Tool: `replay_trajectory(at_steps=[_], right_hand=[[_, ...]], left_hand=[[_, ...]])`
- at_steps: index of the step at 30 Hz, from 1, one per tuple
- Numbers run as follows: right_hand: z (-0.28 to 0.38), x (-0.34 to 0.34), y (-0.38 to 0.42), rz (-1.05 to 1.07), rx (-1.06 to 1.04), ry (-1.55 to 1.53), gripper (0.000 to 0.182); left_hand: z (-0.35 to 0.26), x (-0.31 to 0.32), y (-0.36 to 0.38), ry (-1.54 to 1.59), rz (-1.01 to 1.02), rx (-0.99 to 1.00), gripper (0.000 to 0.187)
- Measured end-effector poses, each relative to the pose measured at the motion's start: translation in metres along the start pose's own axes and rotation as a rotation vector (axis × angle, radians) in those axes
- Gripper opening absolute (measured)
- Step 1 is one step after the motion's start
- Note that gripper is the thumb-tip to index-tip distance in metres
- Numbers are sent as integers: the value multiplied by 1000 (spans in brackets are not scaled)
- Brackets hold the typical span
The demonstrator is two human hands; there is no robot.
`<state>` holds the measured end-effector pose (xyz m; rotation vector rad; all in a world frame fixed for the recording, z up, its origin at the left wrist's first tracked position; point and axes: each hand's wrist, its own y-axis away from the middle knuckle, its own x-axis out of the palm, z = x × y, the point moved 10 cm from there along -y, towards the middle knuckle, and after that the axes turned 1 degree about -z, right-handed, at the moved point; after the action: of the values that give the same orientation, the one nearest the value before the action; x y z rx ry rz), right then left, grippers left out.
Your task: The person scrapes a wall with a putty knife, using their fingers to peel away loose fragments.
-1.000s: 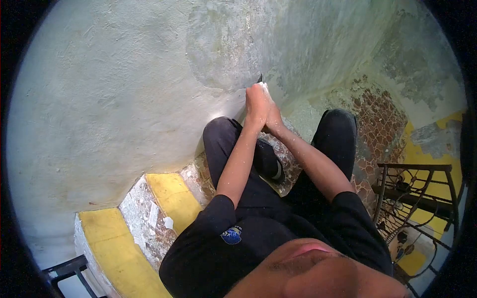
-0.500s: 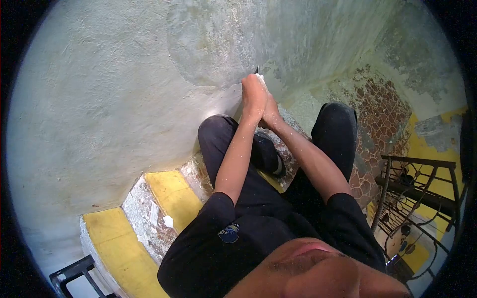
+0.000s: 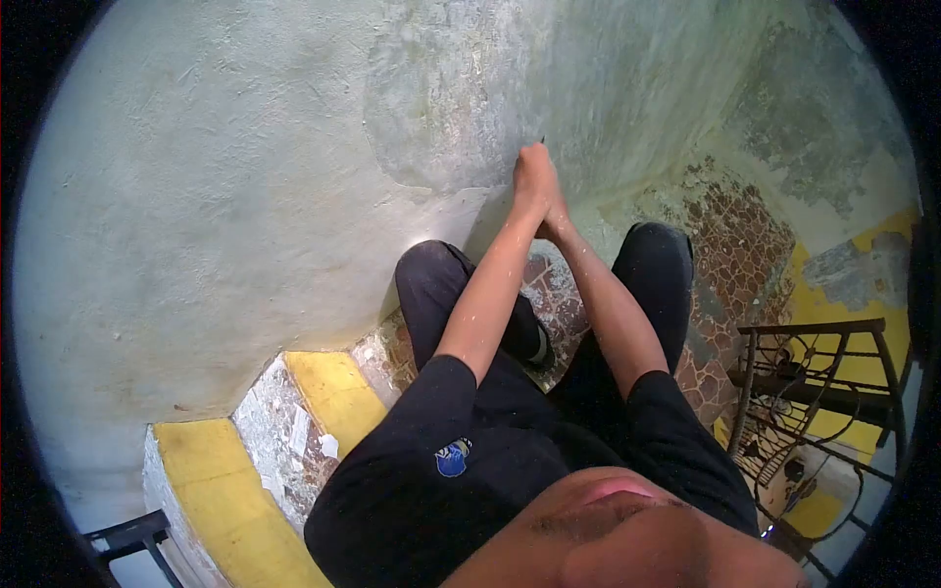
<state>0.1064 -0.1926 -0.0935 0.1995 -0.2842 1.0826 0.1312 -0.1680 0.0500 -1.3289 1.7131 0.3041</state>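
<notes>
My left hand (image 3: 534, 178) is closed in a fist on a hand tool with a thin dark tip (image 3: 542, 140), close to the wall. Only this tip shows beyond the knuckles; the rest is hidden in the grip. Just below and behind, my right hand (image 3: 555, 218) is pressed against the left, closed, its fingers mostly covered. Beyond the hands rises the wall (image 3: 461, 118), where a large patch of paint is stripped to rough grey, with a ragged paint edge on the left. White specks dot both forearms.
Yellow-edged steps (image 3: 230, 480) with white flakes lie at lower left, beside a dark frame (image 3: 137, 534). Brown stone-patterned floor (image 3: 735, 245), strewn with debris, spreads at right. A black metal railing (image 3: 814, 392) stands at lower right. My bent knees (image 3: 431, 279) flank my forearms.
Both hands have shifted right along the wall, still together, with the tool's tip moving along with them. The view has tilted slightly; the white piece seen at the fingers before is out of sight.
</notes>
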Motion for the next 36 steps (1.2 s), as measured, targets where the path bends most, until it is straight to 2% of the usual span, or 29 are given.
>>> replay_trajectory(at_steps=[3,5,6,7,9,12,14,19,21,22,24,28,30,31,33,34,36], right_hand=[[18,2,32,56,46,148,64],[34,10,56,148,256,502,64],[35,16,52,125,110,455,67],[35,20,51,124,111,450,67],[41,30,50,169,42,642,69],[41,35,49,177,10,629,69],[41,39,49,189,-22,622,68],[49,46,54,241,-47,586,68],[58,38,69,263,274,448,71],[49,36,70,260,286,444,71],[52,36,63,217,113,505,73],[47,37,67,261,243,466,73],[34,41,58,204,-10,474,71],[37,46,59,201,-9,473,71],[29,47,64,148,173,359,71],[27,47,65,148,173,358,71],[38,49,66,156,18,376,72]], left_hand=[[25,-10,27,37,-43,-64,19],[32,-32,46,169,-94,-107,19],[28,-39,50,166,-92,-106,19],[27,-50,53,146,-123,-147,20],[27,-62,57,120,-150,-190,21],[21,-70,54,50,-132,-203,21],[27,-76,58,44,-145,-297,21],[25,-75,50,36,-147,-282,20],[30,-70,53,59,-146,-289,21],[29,-70,53,76,-150,-266,21],[26,-69,51,92,-151,-236,21],[30,-66,53,55,-175,-244,21],[29,-70,53,66,-181,-239,21],[28,-72,53,76,-176,-234,21],[26,-75,54,86,-172,-230,21],[27,-75,53,76,-163,-236,21],[27,-76,53,63,-156,-241,21]])
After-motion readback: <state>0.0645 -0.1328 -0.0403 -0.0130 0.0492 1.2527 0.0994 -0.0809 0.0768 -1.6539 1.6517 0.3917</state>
